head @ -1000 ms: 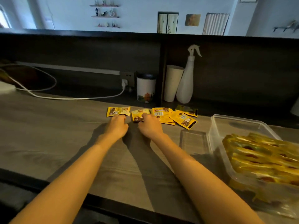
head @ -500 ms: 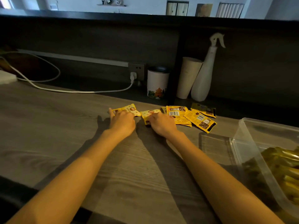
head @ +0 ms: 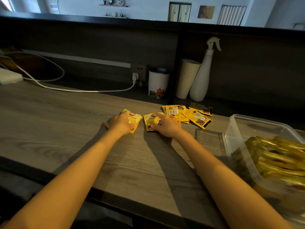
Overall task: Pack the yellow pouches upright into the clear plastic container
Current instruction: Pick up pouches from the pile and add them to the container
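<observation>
The left hand point(head: 121, 123) lies over a yellow pouch point(head: 135, 117) on the bench point(head: 66, 123). Its fingers are curled at the far edge and the thumb presses on the near part, so I judge that it grips this pouch. The right hand point(head: 167, 126) rests on a second pouch point(head: 150, 119) just beside the first one. The forefinger is stretched straight across it and the thumb touches its near corner, and I do not see a closed grip here. Both pouches are flat or nearly flat on the wood.

Just to the right of the right hand, a few loose pouches point(head: 197, 119) lie in a small overlapping heap. Further right, well apart from both hands, stands the clear plastic container point(head: 231, 129). Inside it many packed pouches point(head: 277, 157) stand on edge in rows. A clear lid point(head: 208, 139) lies flat just beside the container.

The step in hand seems to be the pick-up, one pouch for each hand, and the task looks well advanced. The next move calls for the right hand to close on its pouch. Then both pouches must be lifted, turned on edge and carried right to a free gap between the rows.
</observation>
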{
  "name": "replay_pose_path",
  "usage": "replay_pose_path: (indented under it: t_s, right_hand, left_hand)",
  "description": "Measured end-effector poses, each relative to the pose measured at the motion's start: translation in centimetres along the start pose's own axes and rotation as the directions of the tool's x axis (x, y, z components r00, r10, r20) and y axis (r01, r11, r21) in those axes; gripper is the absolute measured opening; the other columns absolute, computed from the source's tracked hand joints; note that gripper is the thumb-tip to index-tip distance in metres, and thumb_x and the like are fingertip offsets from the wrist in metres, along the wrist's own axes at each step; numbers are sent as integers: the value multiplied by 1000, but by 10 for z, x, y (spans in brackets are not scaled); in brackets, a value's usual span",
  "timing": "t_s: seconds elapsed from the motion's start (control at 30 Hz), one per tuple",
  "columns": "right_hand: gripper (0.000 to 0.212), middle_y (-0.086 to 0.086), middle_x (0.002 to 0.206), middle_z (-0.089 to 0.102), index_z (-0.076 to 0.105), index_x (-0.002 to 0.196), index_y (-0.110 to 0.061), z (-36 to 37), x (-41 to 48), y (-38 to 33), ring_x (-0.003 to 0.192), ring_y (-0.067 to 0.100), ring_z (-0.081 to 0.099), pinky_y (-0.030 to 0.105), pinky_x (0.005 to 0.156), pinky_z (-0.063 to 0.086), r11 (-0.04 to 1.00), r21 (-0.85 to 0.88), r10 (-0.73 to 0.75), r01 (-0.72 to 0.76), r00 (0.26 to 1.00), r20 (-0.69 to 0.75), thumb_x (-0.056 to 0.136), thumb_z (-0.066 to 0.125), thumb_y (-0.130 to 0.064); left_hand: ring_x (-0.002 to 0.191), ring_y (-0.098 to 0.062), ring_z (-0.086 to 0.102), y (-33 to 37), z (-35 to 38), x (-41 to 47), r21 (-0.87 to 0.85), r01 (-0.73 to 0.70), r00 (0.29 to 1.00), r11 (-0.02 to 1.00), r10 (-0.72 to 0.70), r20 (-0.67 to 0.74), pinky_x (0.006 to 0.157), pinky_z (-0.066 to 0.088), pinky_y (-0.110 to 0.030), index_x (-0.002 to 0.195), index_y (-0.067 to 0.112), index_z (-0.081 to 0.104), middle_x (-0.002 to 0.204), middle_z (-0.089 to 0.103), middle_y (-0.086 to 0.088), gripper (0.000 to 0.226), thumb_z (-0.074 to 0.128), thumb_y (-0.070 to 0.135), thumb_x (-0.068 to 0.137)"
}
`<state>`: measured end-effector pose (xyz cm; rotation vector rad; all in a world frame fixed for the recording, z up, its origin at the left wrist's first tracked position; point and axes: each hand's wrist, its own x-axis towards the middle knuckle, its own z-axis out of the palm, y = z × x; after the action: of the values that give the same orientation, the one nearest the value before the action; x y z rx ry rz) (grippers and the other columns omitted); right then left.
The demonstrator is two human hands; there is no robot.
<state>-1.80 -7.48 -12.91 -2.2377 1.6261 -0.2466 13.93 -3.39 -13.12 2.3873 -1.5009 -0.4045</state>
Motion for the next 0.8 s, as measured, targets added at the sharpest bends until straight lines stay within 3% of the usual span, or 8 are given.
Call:
replay_pose_path:
  t_s: [0.17, 0.23, 0.33, 0.37, 0.43, 0.57, 0.7, 0.8]
  right_hand:
    - [93, 11, 144, 41, 23, 146, -17, -8, -4, -3, 135, 32, 36, 47, 109, 35, 964, 250, 101, -87, 994, -44, 72, 79, -24]
    - [83, 9, 130, 51, 26, 141, -12, -11, -9, -4, 125, 28, 45, 43, 105, 41, 926, 357, 157, -127, 986, -57, 75, 76, -13]
    - [21, 1, 82, 53, 57, 98, -5, -17, -24, -7, 92, 19, 50, 35, 80, 49, 864, 487, 161, -128, 987, -26, 80, 65, 1]
    - [14, 0, 74, 50, 56, 78, -9, -18, -30, -9, 87, 19, 49, 32, 69, 46, 851, 514, 145, -105, 989, -39, 80, 64, 1]
    - [26, 1, 70, 51, 49, 63, -13, -20, -40, -8, 84, 18, 50, 27, 60, 41, 818, 571, 111, -68, 993, -40, 82, 64, -6]
    - [25, 16, 95, 71, 64, 81, 1, -22, -60, -6, 93, 29, 66, 43, 91, 52, 752, 659, 93, -4, 991, -100, 85, 65, -24]
    - [36, 26, 102, 68, 66, 97, 8, -27, -82, 2, 97, 37, 64, 42, 87, 52, 749, 657, 145, 84, 947, -286, 86, 64, -26]
    - [31, 22, 96, 70, 66, 94, 8, -31, -97, 10, 88, 31, 65, 42, 83, 52, 754, 646, 189, 124, 900, -394, 87, 62, -22]
  left_hand:
    - [134, -33, 37, 5, -9, -7, -218, 12, 998, 976, -24, -53, 108, 34, -47, 147, 15, 14, 145, 37, -15, 96, 75, 7, 72]
    - [130, -33, 42, 6, -12, -13, -301, 23, 999, 953, -36, -38, 105, 40, -44, 146, 14, 19, 142, 41, -15, 94, 74, -1, 71]
    - [104, -29, 60, 6, -11, -23, -451, -21, 1000, 893, 27, 7, 87, 50, -39, 109, 15, 57, 113, 61, -14, 41, 69, 0, 73]
    - [95, -28, 62, 6, -11, -29, -492, -42, 999, 870, 50, 2, 83, 51, -39, 90, 18, 59, 101, 63, -13, 19, 67, 6, 77]
    - [90, -33, 64, 5, -8, -39, -542, -98, 995, 835, 80, -57, 78, 51, -40, 75, 16, 57, 88, 63, -13, 9, 62, 17, 83]
    - [93, -32, 64, 4, -6, -55, -601, -154, 987, 784, 88, -138, 81, 52, -42, 82, 14, 63, 87, 65, -11, 7, 60, 18, 86]
    - [79, -24, 56, 9, -11, -66, -715, -178, 973, 676, 14, -229, 70, 46, -36, 64, 21, 51, 68, 55, -2, 24, 59, 17, 87]
    - [80, -23, 55, 15, -10, -79, -784, -242, 955, 572, -2, -296, 67, 46, -35, 70, 24, 43, 78, 56, -6, 26, 51, 13, 92]
